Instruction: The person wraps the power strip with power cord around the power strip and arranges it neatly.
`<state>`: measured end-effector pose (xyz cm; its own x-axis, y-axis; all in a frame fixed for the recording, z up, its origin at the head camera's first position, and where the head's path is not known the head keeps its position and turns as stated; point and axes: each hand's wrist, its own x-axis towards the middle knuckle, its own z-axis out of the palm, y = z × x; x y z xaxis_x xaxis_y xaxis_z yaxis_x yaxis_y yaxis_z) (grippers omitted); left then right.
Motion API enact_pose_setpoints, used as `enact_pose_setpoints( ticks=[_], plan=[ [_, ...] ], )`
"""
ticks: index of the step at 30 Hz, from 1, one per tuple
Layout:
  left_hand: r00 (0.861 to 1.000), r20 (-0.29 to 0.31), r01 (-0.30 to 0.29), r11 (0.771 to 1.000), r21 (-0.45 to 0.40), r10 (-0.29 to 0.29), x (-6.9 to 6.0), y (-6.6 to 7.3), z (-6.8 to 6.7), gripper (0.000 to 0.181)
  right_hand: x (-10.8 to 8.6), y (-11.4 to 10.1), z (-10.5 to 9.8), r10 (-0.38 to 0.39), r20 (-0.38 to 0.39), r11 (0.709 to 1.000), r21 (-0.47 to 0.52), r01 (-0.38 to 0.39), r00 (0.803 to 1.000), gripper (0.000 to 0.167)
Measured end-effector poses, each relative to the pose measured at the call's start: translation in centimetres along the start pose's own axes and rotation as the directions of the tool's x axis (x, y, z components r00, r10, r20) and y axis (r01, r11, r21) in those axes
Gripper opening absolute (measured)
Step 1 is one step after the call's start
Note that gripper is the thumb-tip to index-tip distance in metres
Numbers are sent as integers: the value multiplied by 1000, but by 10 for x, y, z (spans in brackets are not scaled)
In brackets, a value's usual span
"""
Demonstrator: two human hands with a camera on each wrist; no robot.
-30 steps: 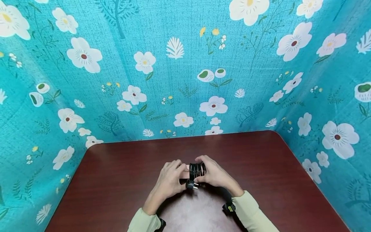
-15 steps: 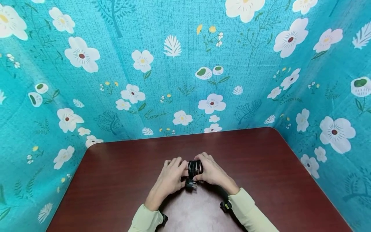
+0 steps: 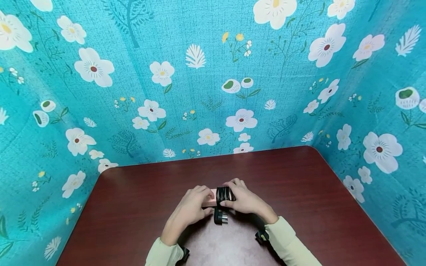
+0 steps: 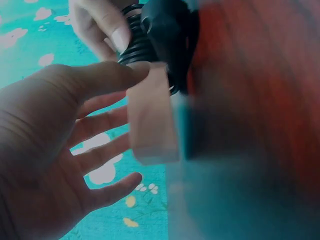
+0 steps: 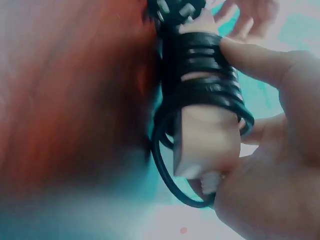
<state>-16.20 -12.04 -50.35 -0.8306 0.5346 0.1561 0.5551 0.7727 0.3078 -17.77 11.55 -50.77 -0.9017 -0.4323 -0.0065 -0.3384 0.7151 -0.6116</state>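
A pink block-shaped body that looks like a power strip (image 3: 209,202) lies between both hands; no sockets show. Its black cord (image 3: 223,195) is wound round it in several turns. The plug (image 3: 220,217), pins facing right, is below the coil in the head view. My left hand (image 3: 190,207) holds the strip's left end, thumb against it in the left wrist view and the little finger apart from it. At the other end, my right hand (image 3: 247,200) grips the coiled part between thumb and fingers. In the right wrist view the cord loops from a pale sleeve (image 5: 211,182) at the strip's end.
A dark red-brown table (image 3: 139,199) with rounded far corners lies under the hands. Blue flowered cloth (image 3: 186,111) stands behind it and along both sides. Dark wrist devices (image 3: 262,236) sit beneath the pale green sleeves (image 3: 283,236).
The plug now sits slightly lower with its pins turned right. More of the pink body shows beside the left fingers. Both hands have shifted slightly; both still hold the strip. The head view has shifted a little.
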Motion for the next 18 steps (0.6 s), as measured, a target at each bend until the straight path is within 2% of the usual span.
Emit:
enact_pose_setpoints(
  ticks=[4, 8, 14, 18],
  plan=[
    [998, -19, -62, 998, -3, 62, -1, -4, -8, 20, 1, -2, -8, 47, -13, 999, 5, -46, 999, 62],
    [994, -10, -111, 994, 7, 111, 2, -7, -12, 18, 3, -1, -13, 62, -54, 998, 33, -60, 997, 58],
    [995, 14, -99, 995, 4, 99, 2, -5, -13, 17, 4, 3, -11, 51, -44, 997, 54, -48, 998, 60],
    [995, 37, -93, 995, -18, 94, 3, -3, -14, 19, 3, 6, -14, 38, -35, 999, 34, -37, 999, 66]
  ],
)
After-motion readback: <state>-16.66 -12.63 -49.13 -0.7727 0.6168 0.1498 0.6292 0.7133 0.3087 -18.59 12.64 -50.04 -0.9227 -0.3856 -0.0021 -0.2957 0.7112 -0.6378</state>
